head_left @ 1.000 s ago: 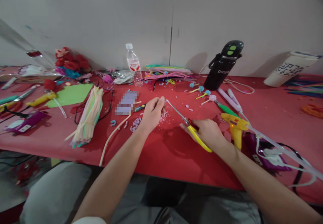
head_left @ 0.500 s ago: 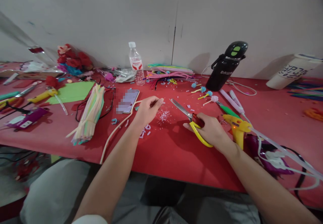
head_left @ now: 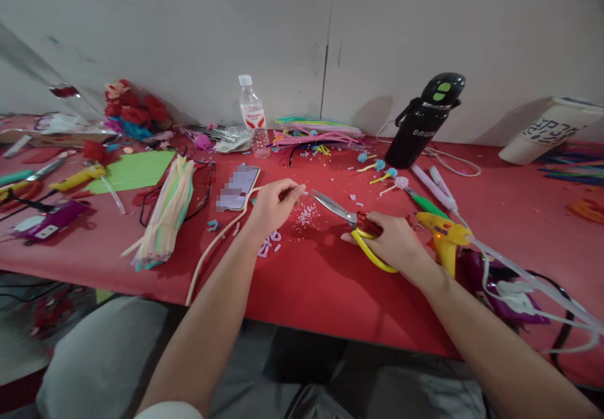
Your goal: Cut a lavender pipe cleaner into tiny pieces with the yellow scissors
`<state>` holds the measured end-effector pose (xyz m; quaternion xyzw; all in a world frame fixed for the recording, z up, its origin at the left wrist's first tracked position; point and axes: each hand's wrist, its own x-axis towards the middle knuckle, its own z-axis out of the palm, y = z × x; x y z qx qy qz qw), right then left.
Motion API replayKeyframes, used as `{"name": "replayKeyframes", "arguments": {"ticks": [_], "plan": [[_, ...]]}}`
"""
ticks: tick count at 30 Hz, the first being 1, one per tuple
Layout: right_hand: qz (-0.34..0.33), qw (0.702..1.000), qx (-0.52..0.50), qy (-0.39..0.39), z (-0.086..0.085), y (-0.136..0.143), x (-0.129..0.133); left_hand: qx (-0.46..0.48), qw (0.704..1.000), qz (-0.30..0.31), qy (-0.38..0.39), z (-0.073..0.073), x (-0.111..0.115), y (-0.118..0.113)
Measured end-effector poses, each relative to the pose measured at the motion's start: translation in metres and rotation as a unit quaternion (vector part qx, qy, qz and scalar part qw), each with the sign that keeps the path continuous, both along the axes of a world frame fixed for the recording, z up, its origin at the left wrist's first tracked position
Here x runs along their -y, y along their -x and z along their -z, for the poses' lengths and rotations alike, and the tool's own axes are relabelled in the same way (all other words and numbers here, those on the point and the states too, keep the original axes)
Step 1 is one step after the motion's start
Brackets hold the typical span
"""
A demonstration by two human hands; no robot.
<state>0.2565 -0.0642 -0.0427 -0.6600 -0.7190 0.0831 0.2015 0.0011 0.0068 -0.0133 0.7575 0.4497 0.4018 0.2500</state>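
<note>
My left hand [head_left: 278, 202] pinches a tiny pale pink piece [head_left: 304, 192] between thumb and fingertips. In my right hand [head_left: 394, 240] are scissors with yellow and red handles [head_left: 372, 256], their blades pointing left, tips close to the pinched piece. Below the blades lies a scatter of small pale pink clippings [head_left: 306, 215] on the red tabletop [head_left: 321, 293]. Larger lilac pieces [head_left: 270, 243] rest beside my left wrist. A long cream fuzzy stem [head_left: 212, 243] curves along the table left of my left forearm.
A phone [head_left: 240, 187] and a bundle of pale stems [head_left: 167, 214] lie at left. Behind are a plastic bottle [head_left: 255, 117], colored stems [head_left: 321, 133] and a black flask [head_left: 419, 123]. A yellow glue gun [head_left: 443, 233] stands near my right forearm, with a white cup [head_left: 547, 133] farther right.
The scissors' blades have come closer together, and their tips have shifted left toward the piece in my left hand. Both hands have stayed nearly in place.
</note>
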Motion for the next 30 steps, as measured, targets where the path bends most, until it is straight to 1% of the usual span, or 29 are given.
{"name": "replayKeyframes", "arguments": {"ticks": [4,11,17,24,30], "plan": [[0.000,1.000,-0.003,0.005,0.002,0.000,-0.001,-0.002,1.000,0.000,-0.007,0.001,0.000,-0.001],[-0.025,0.999,-0.035,0.018,0.001,0.000,0.000,-0.017,0.999,-0.030,-0.022,-0.005,0.006,-0.007],[-0.029,0.998,-0.053,0.019,0.002,0.001,-0.001,-0.014,0.999,-0.043,-0.026,-0.006,0.009,-0.009],[-0.033,0.997,-0.062,0.036,0.000,0.001,-0.001,0.001,0.999,-0.038,-0.010,-0.007,0.009,-0.010],[-0.024,0.996,-0.084,0.032,-0.002,0.002,0.002,0.008,0.999,-0.053,0.000,-0.007,0.010,-0.010]]}}
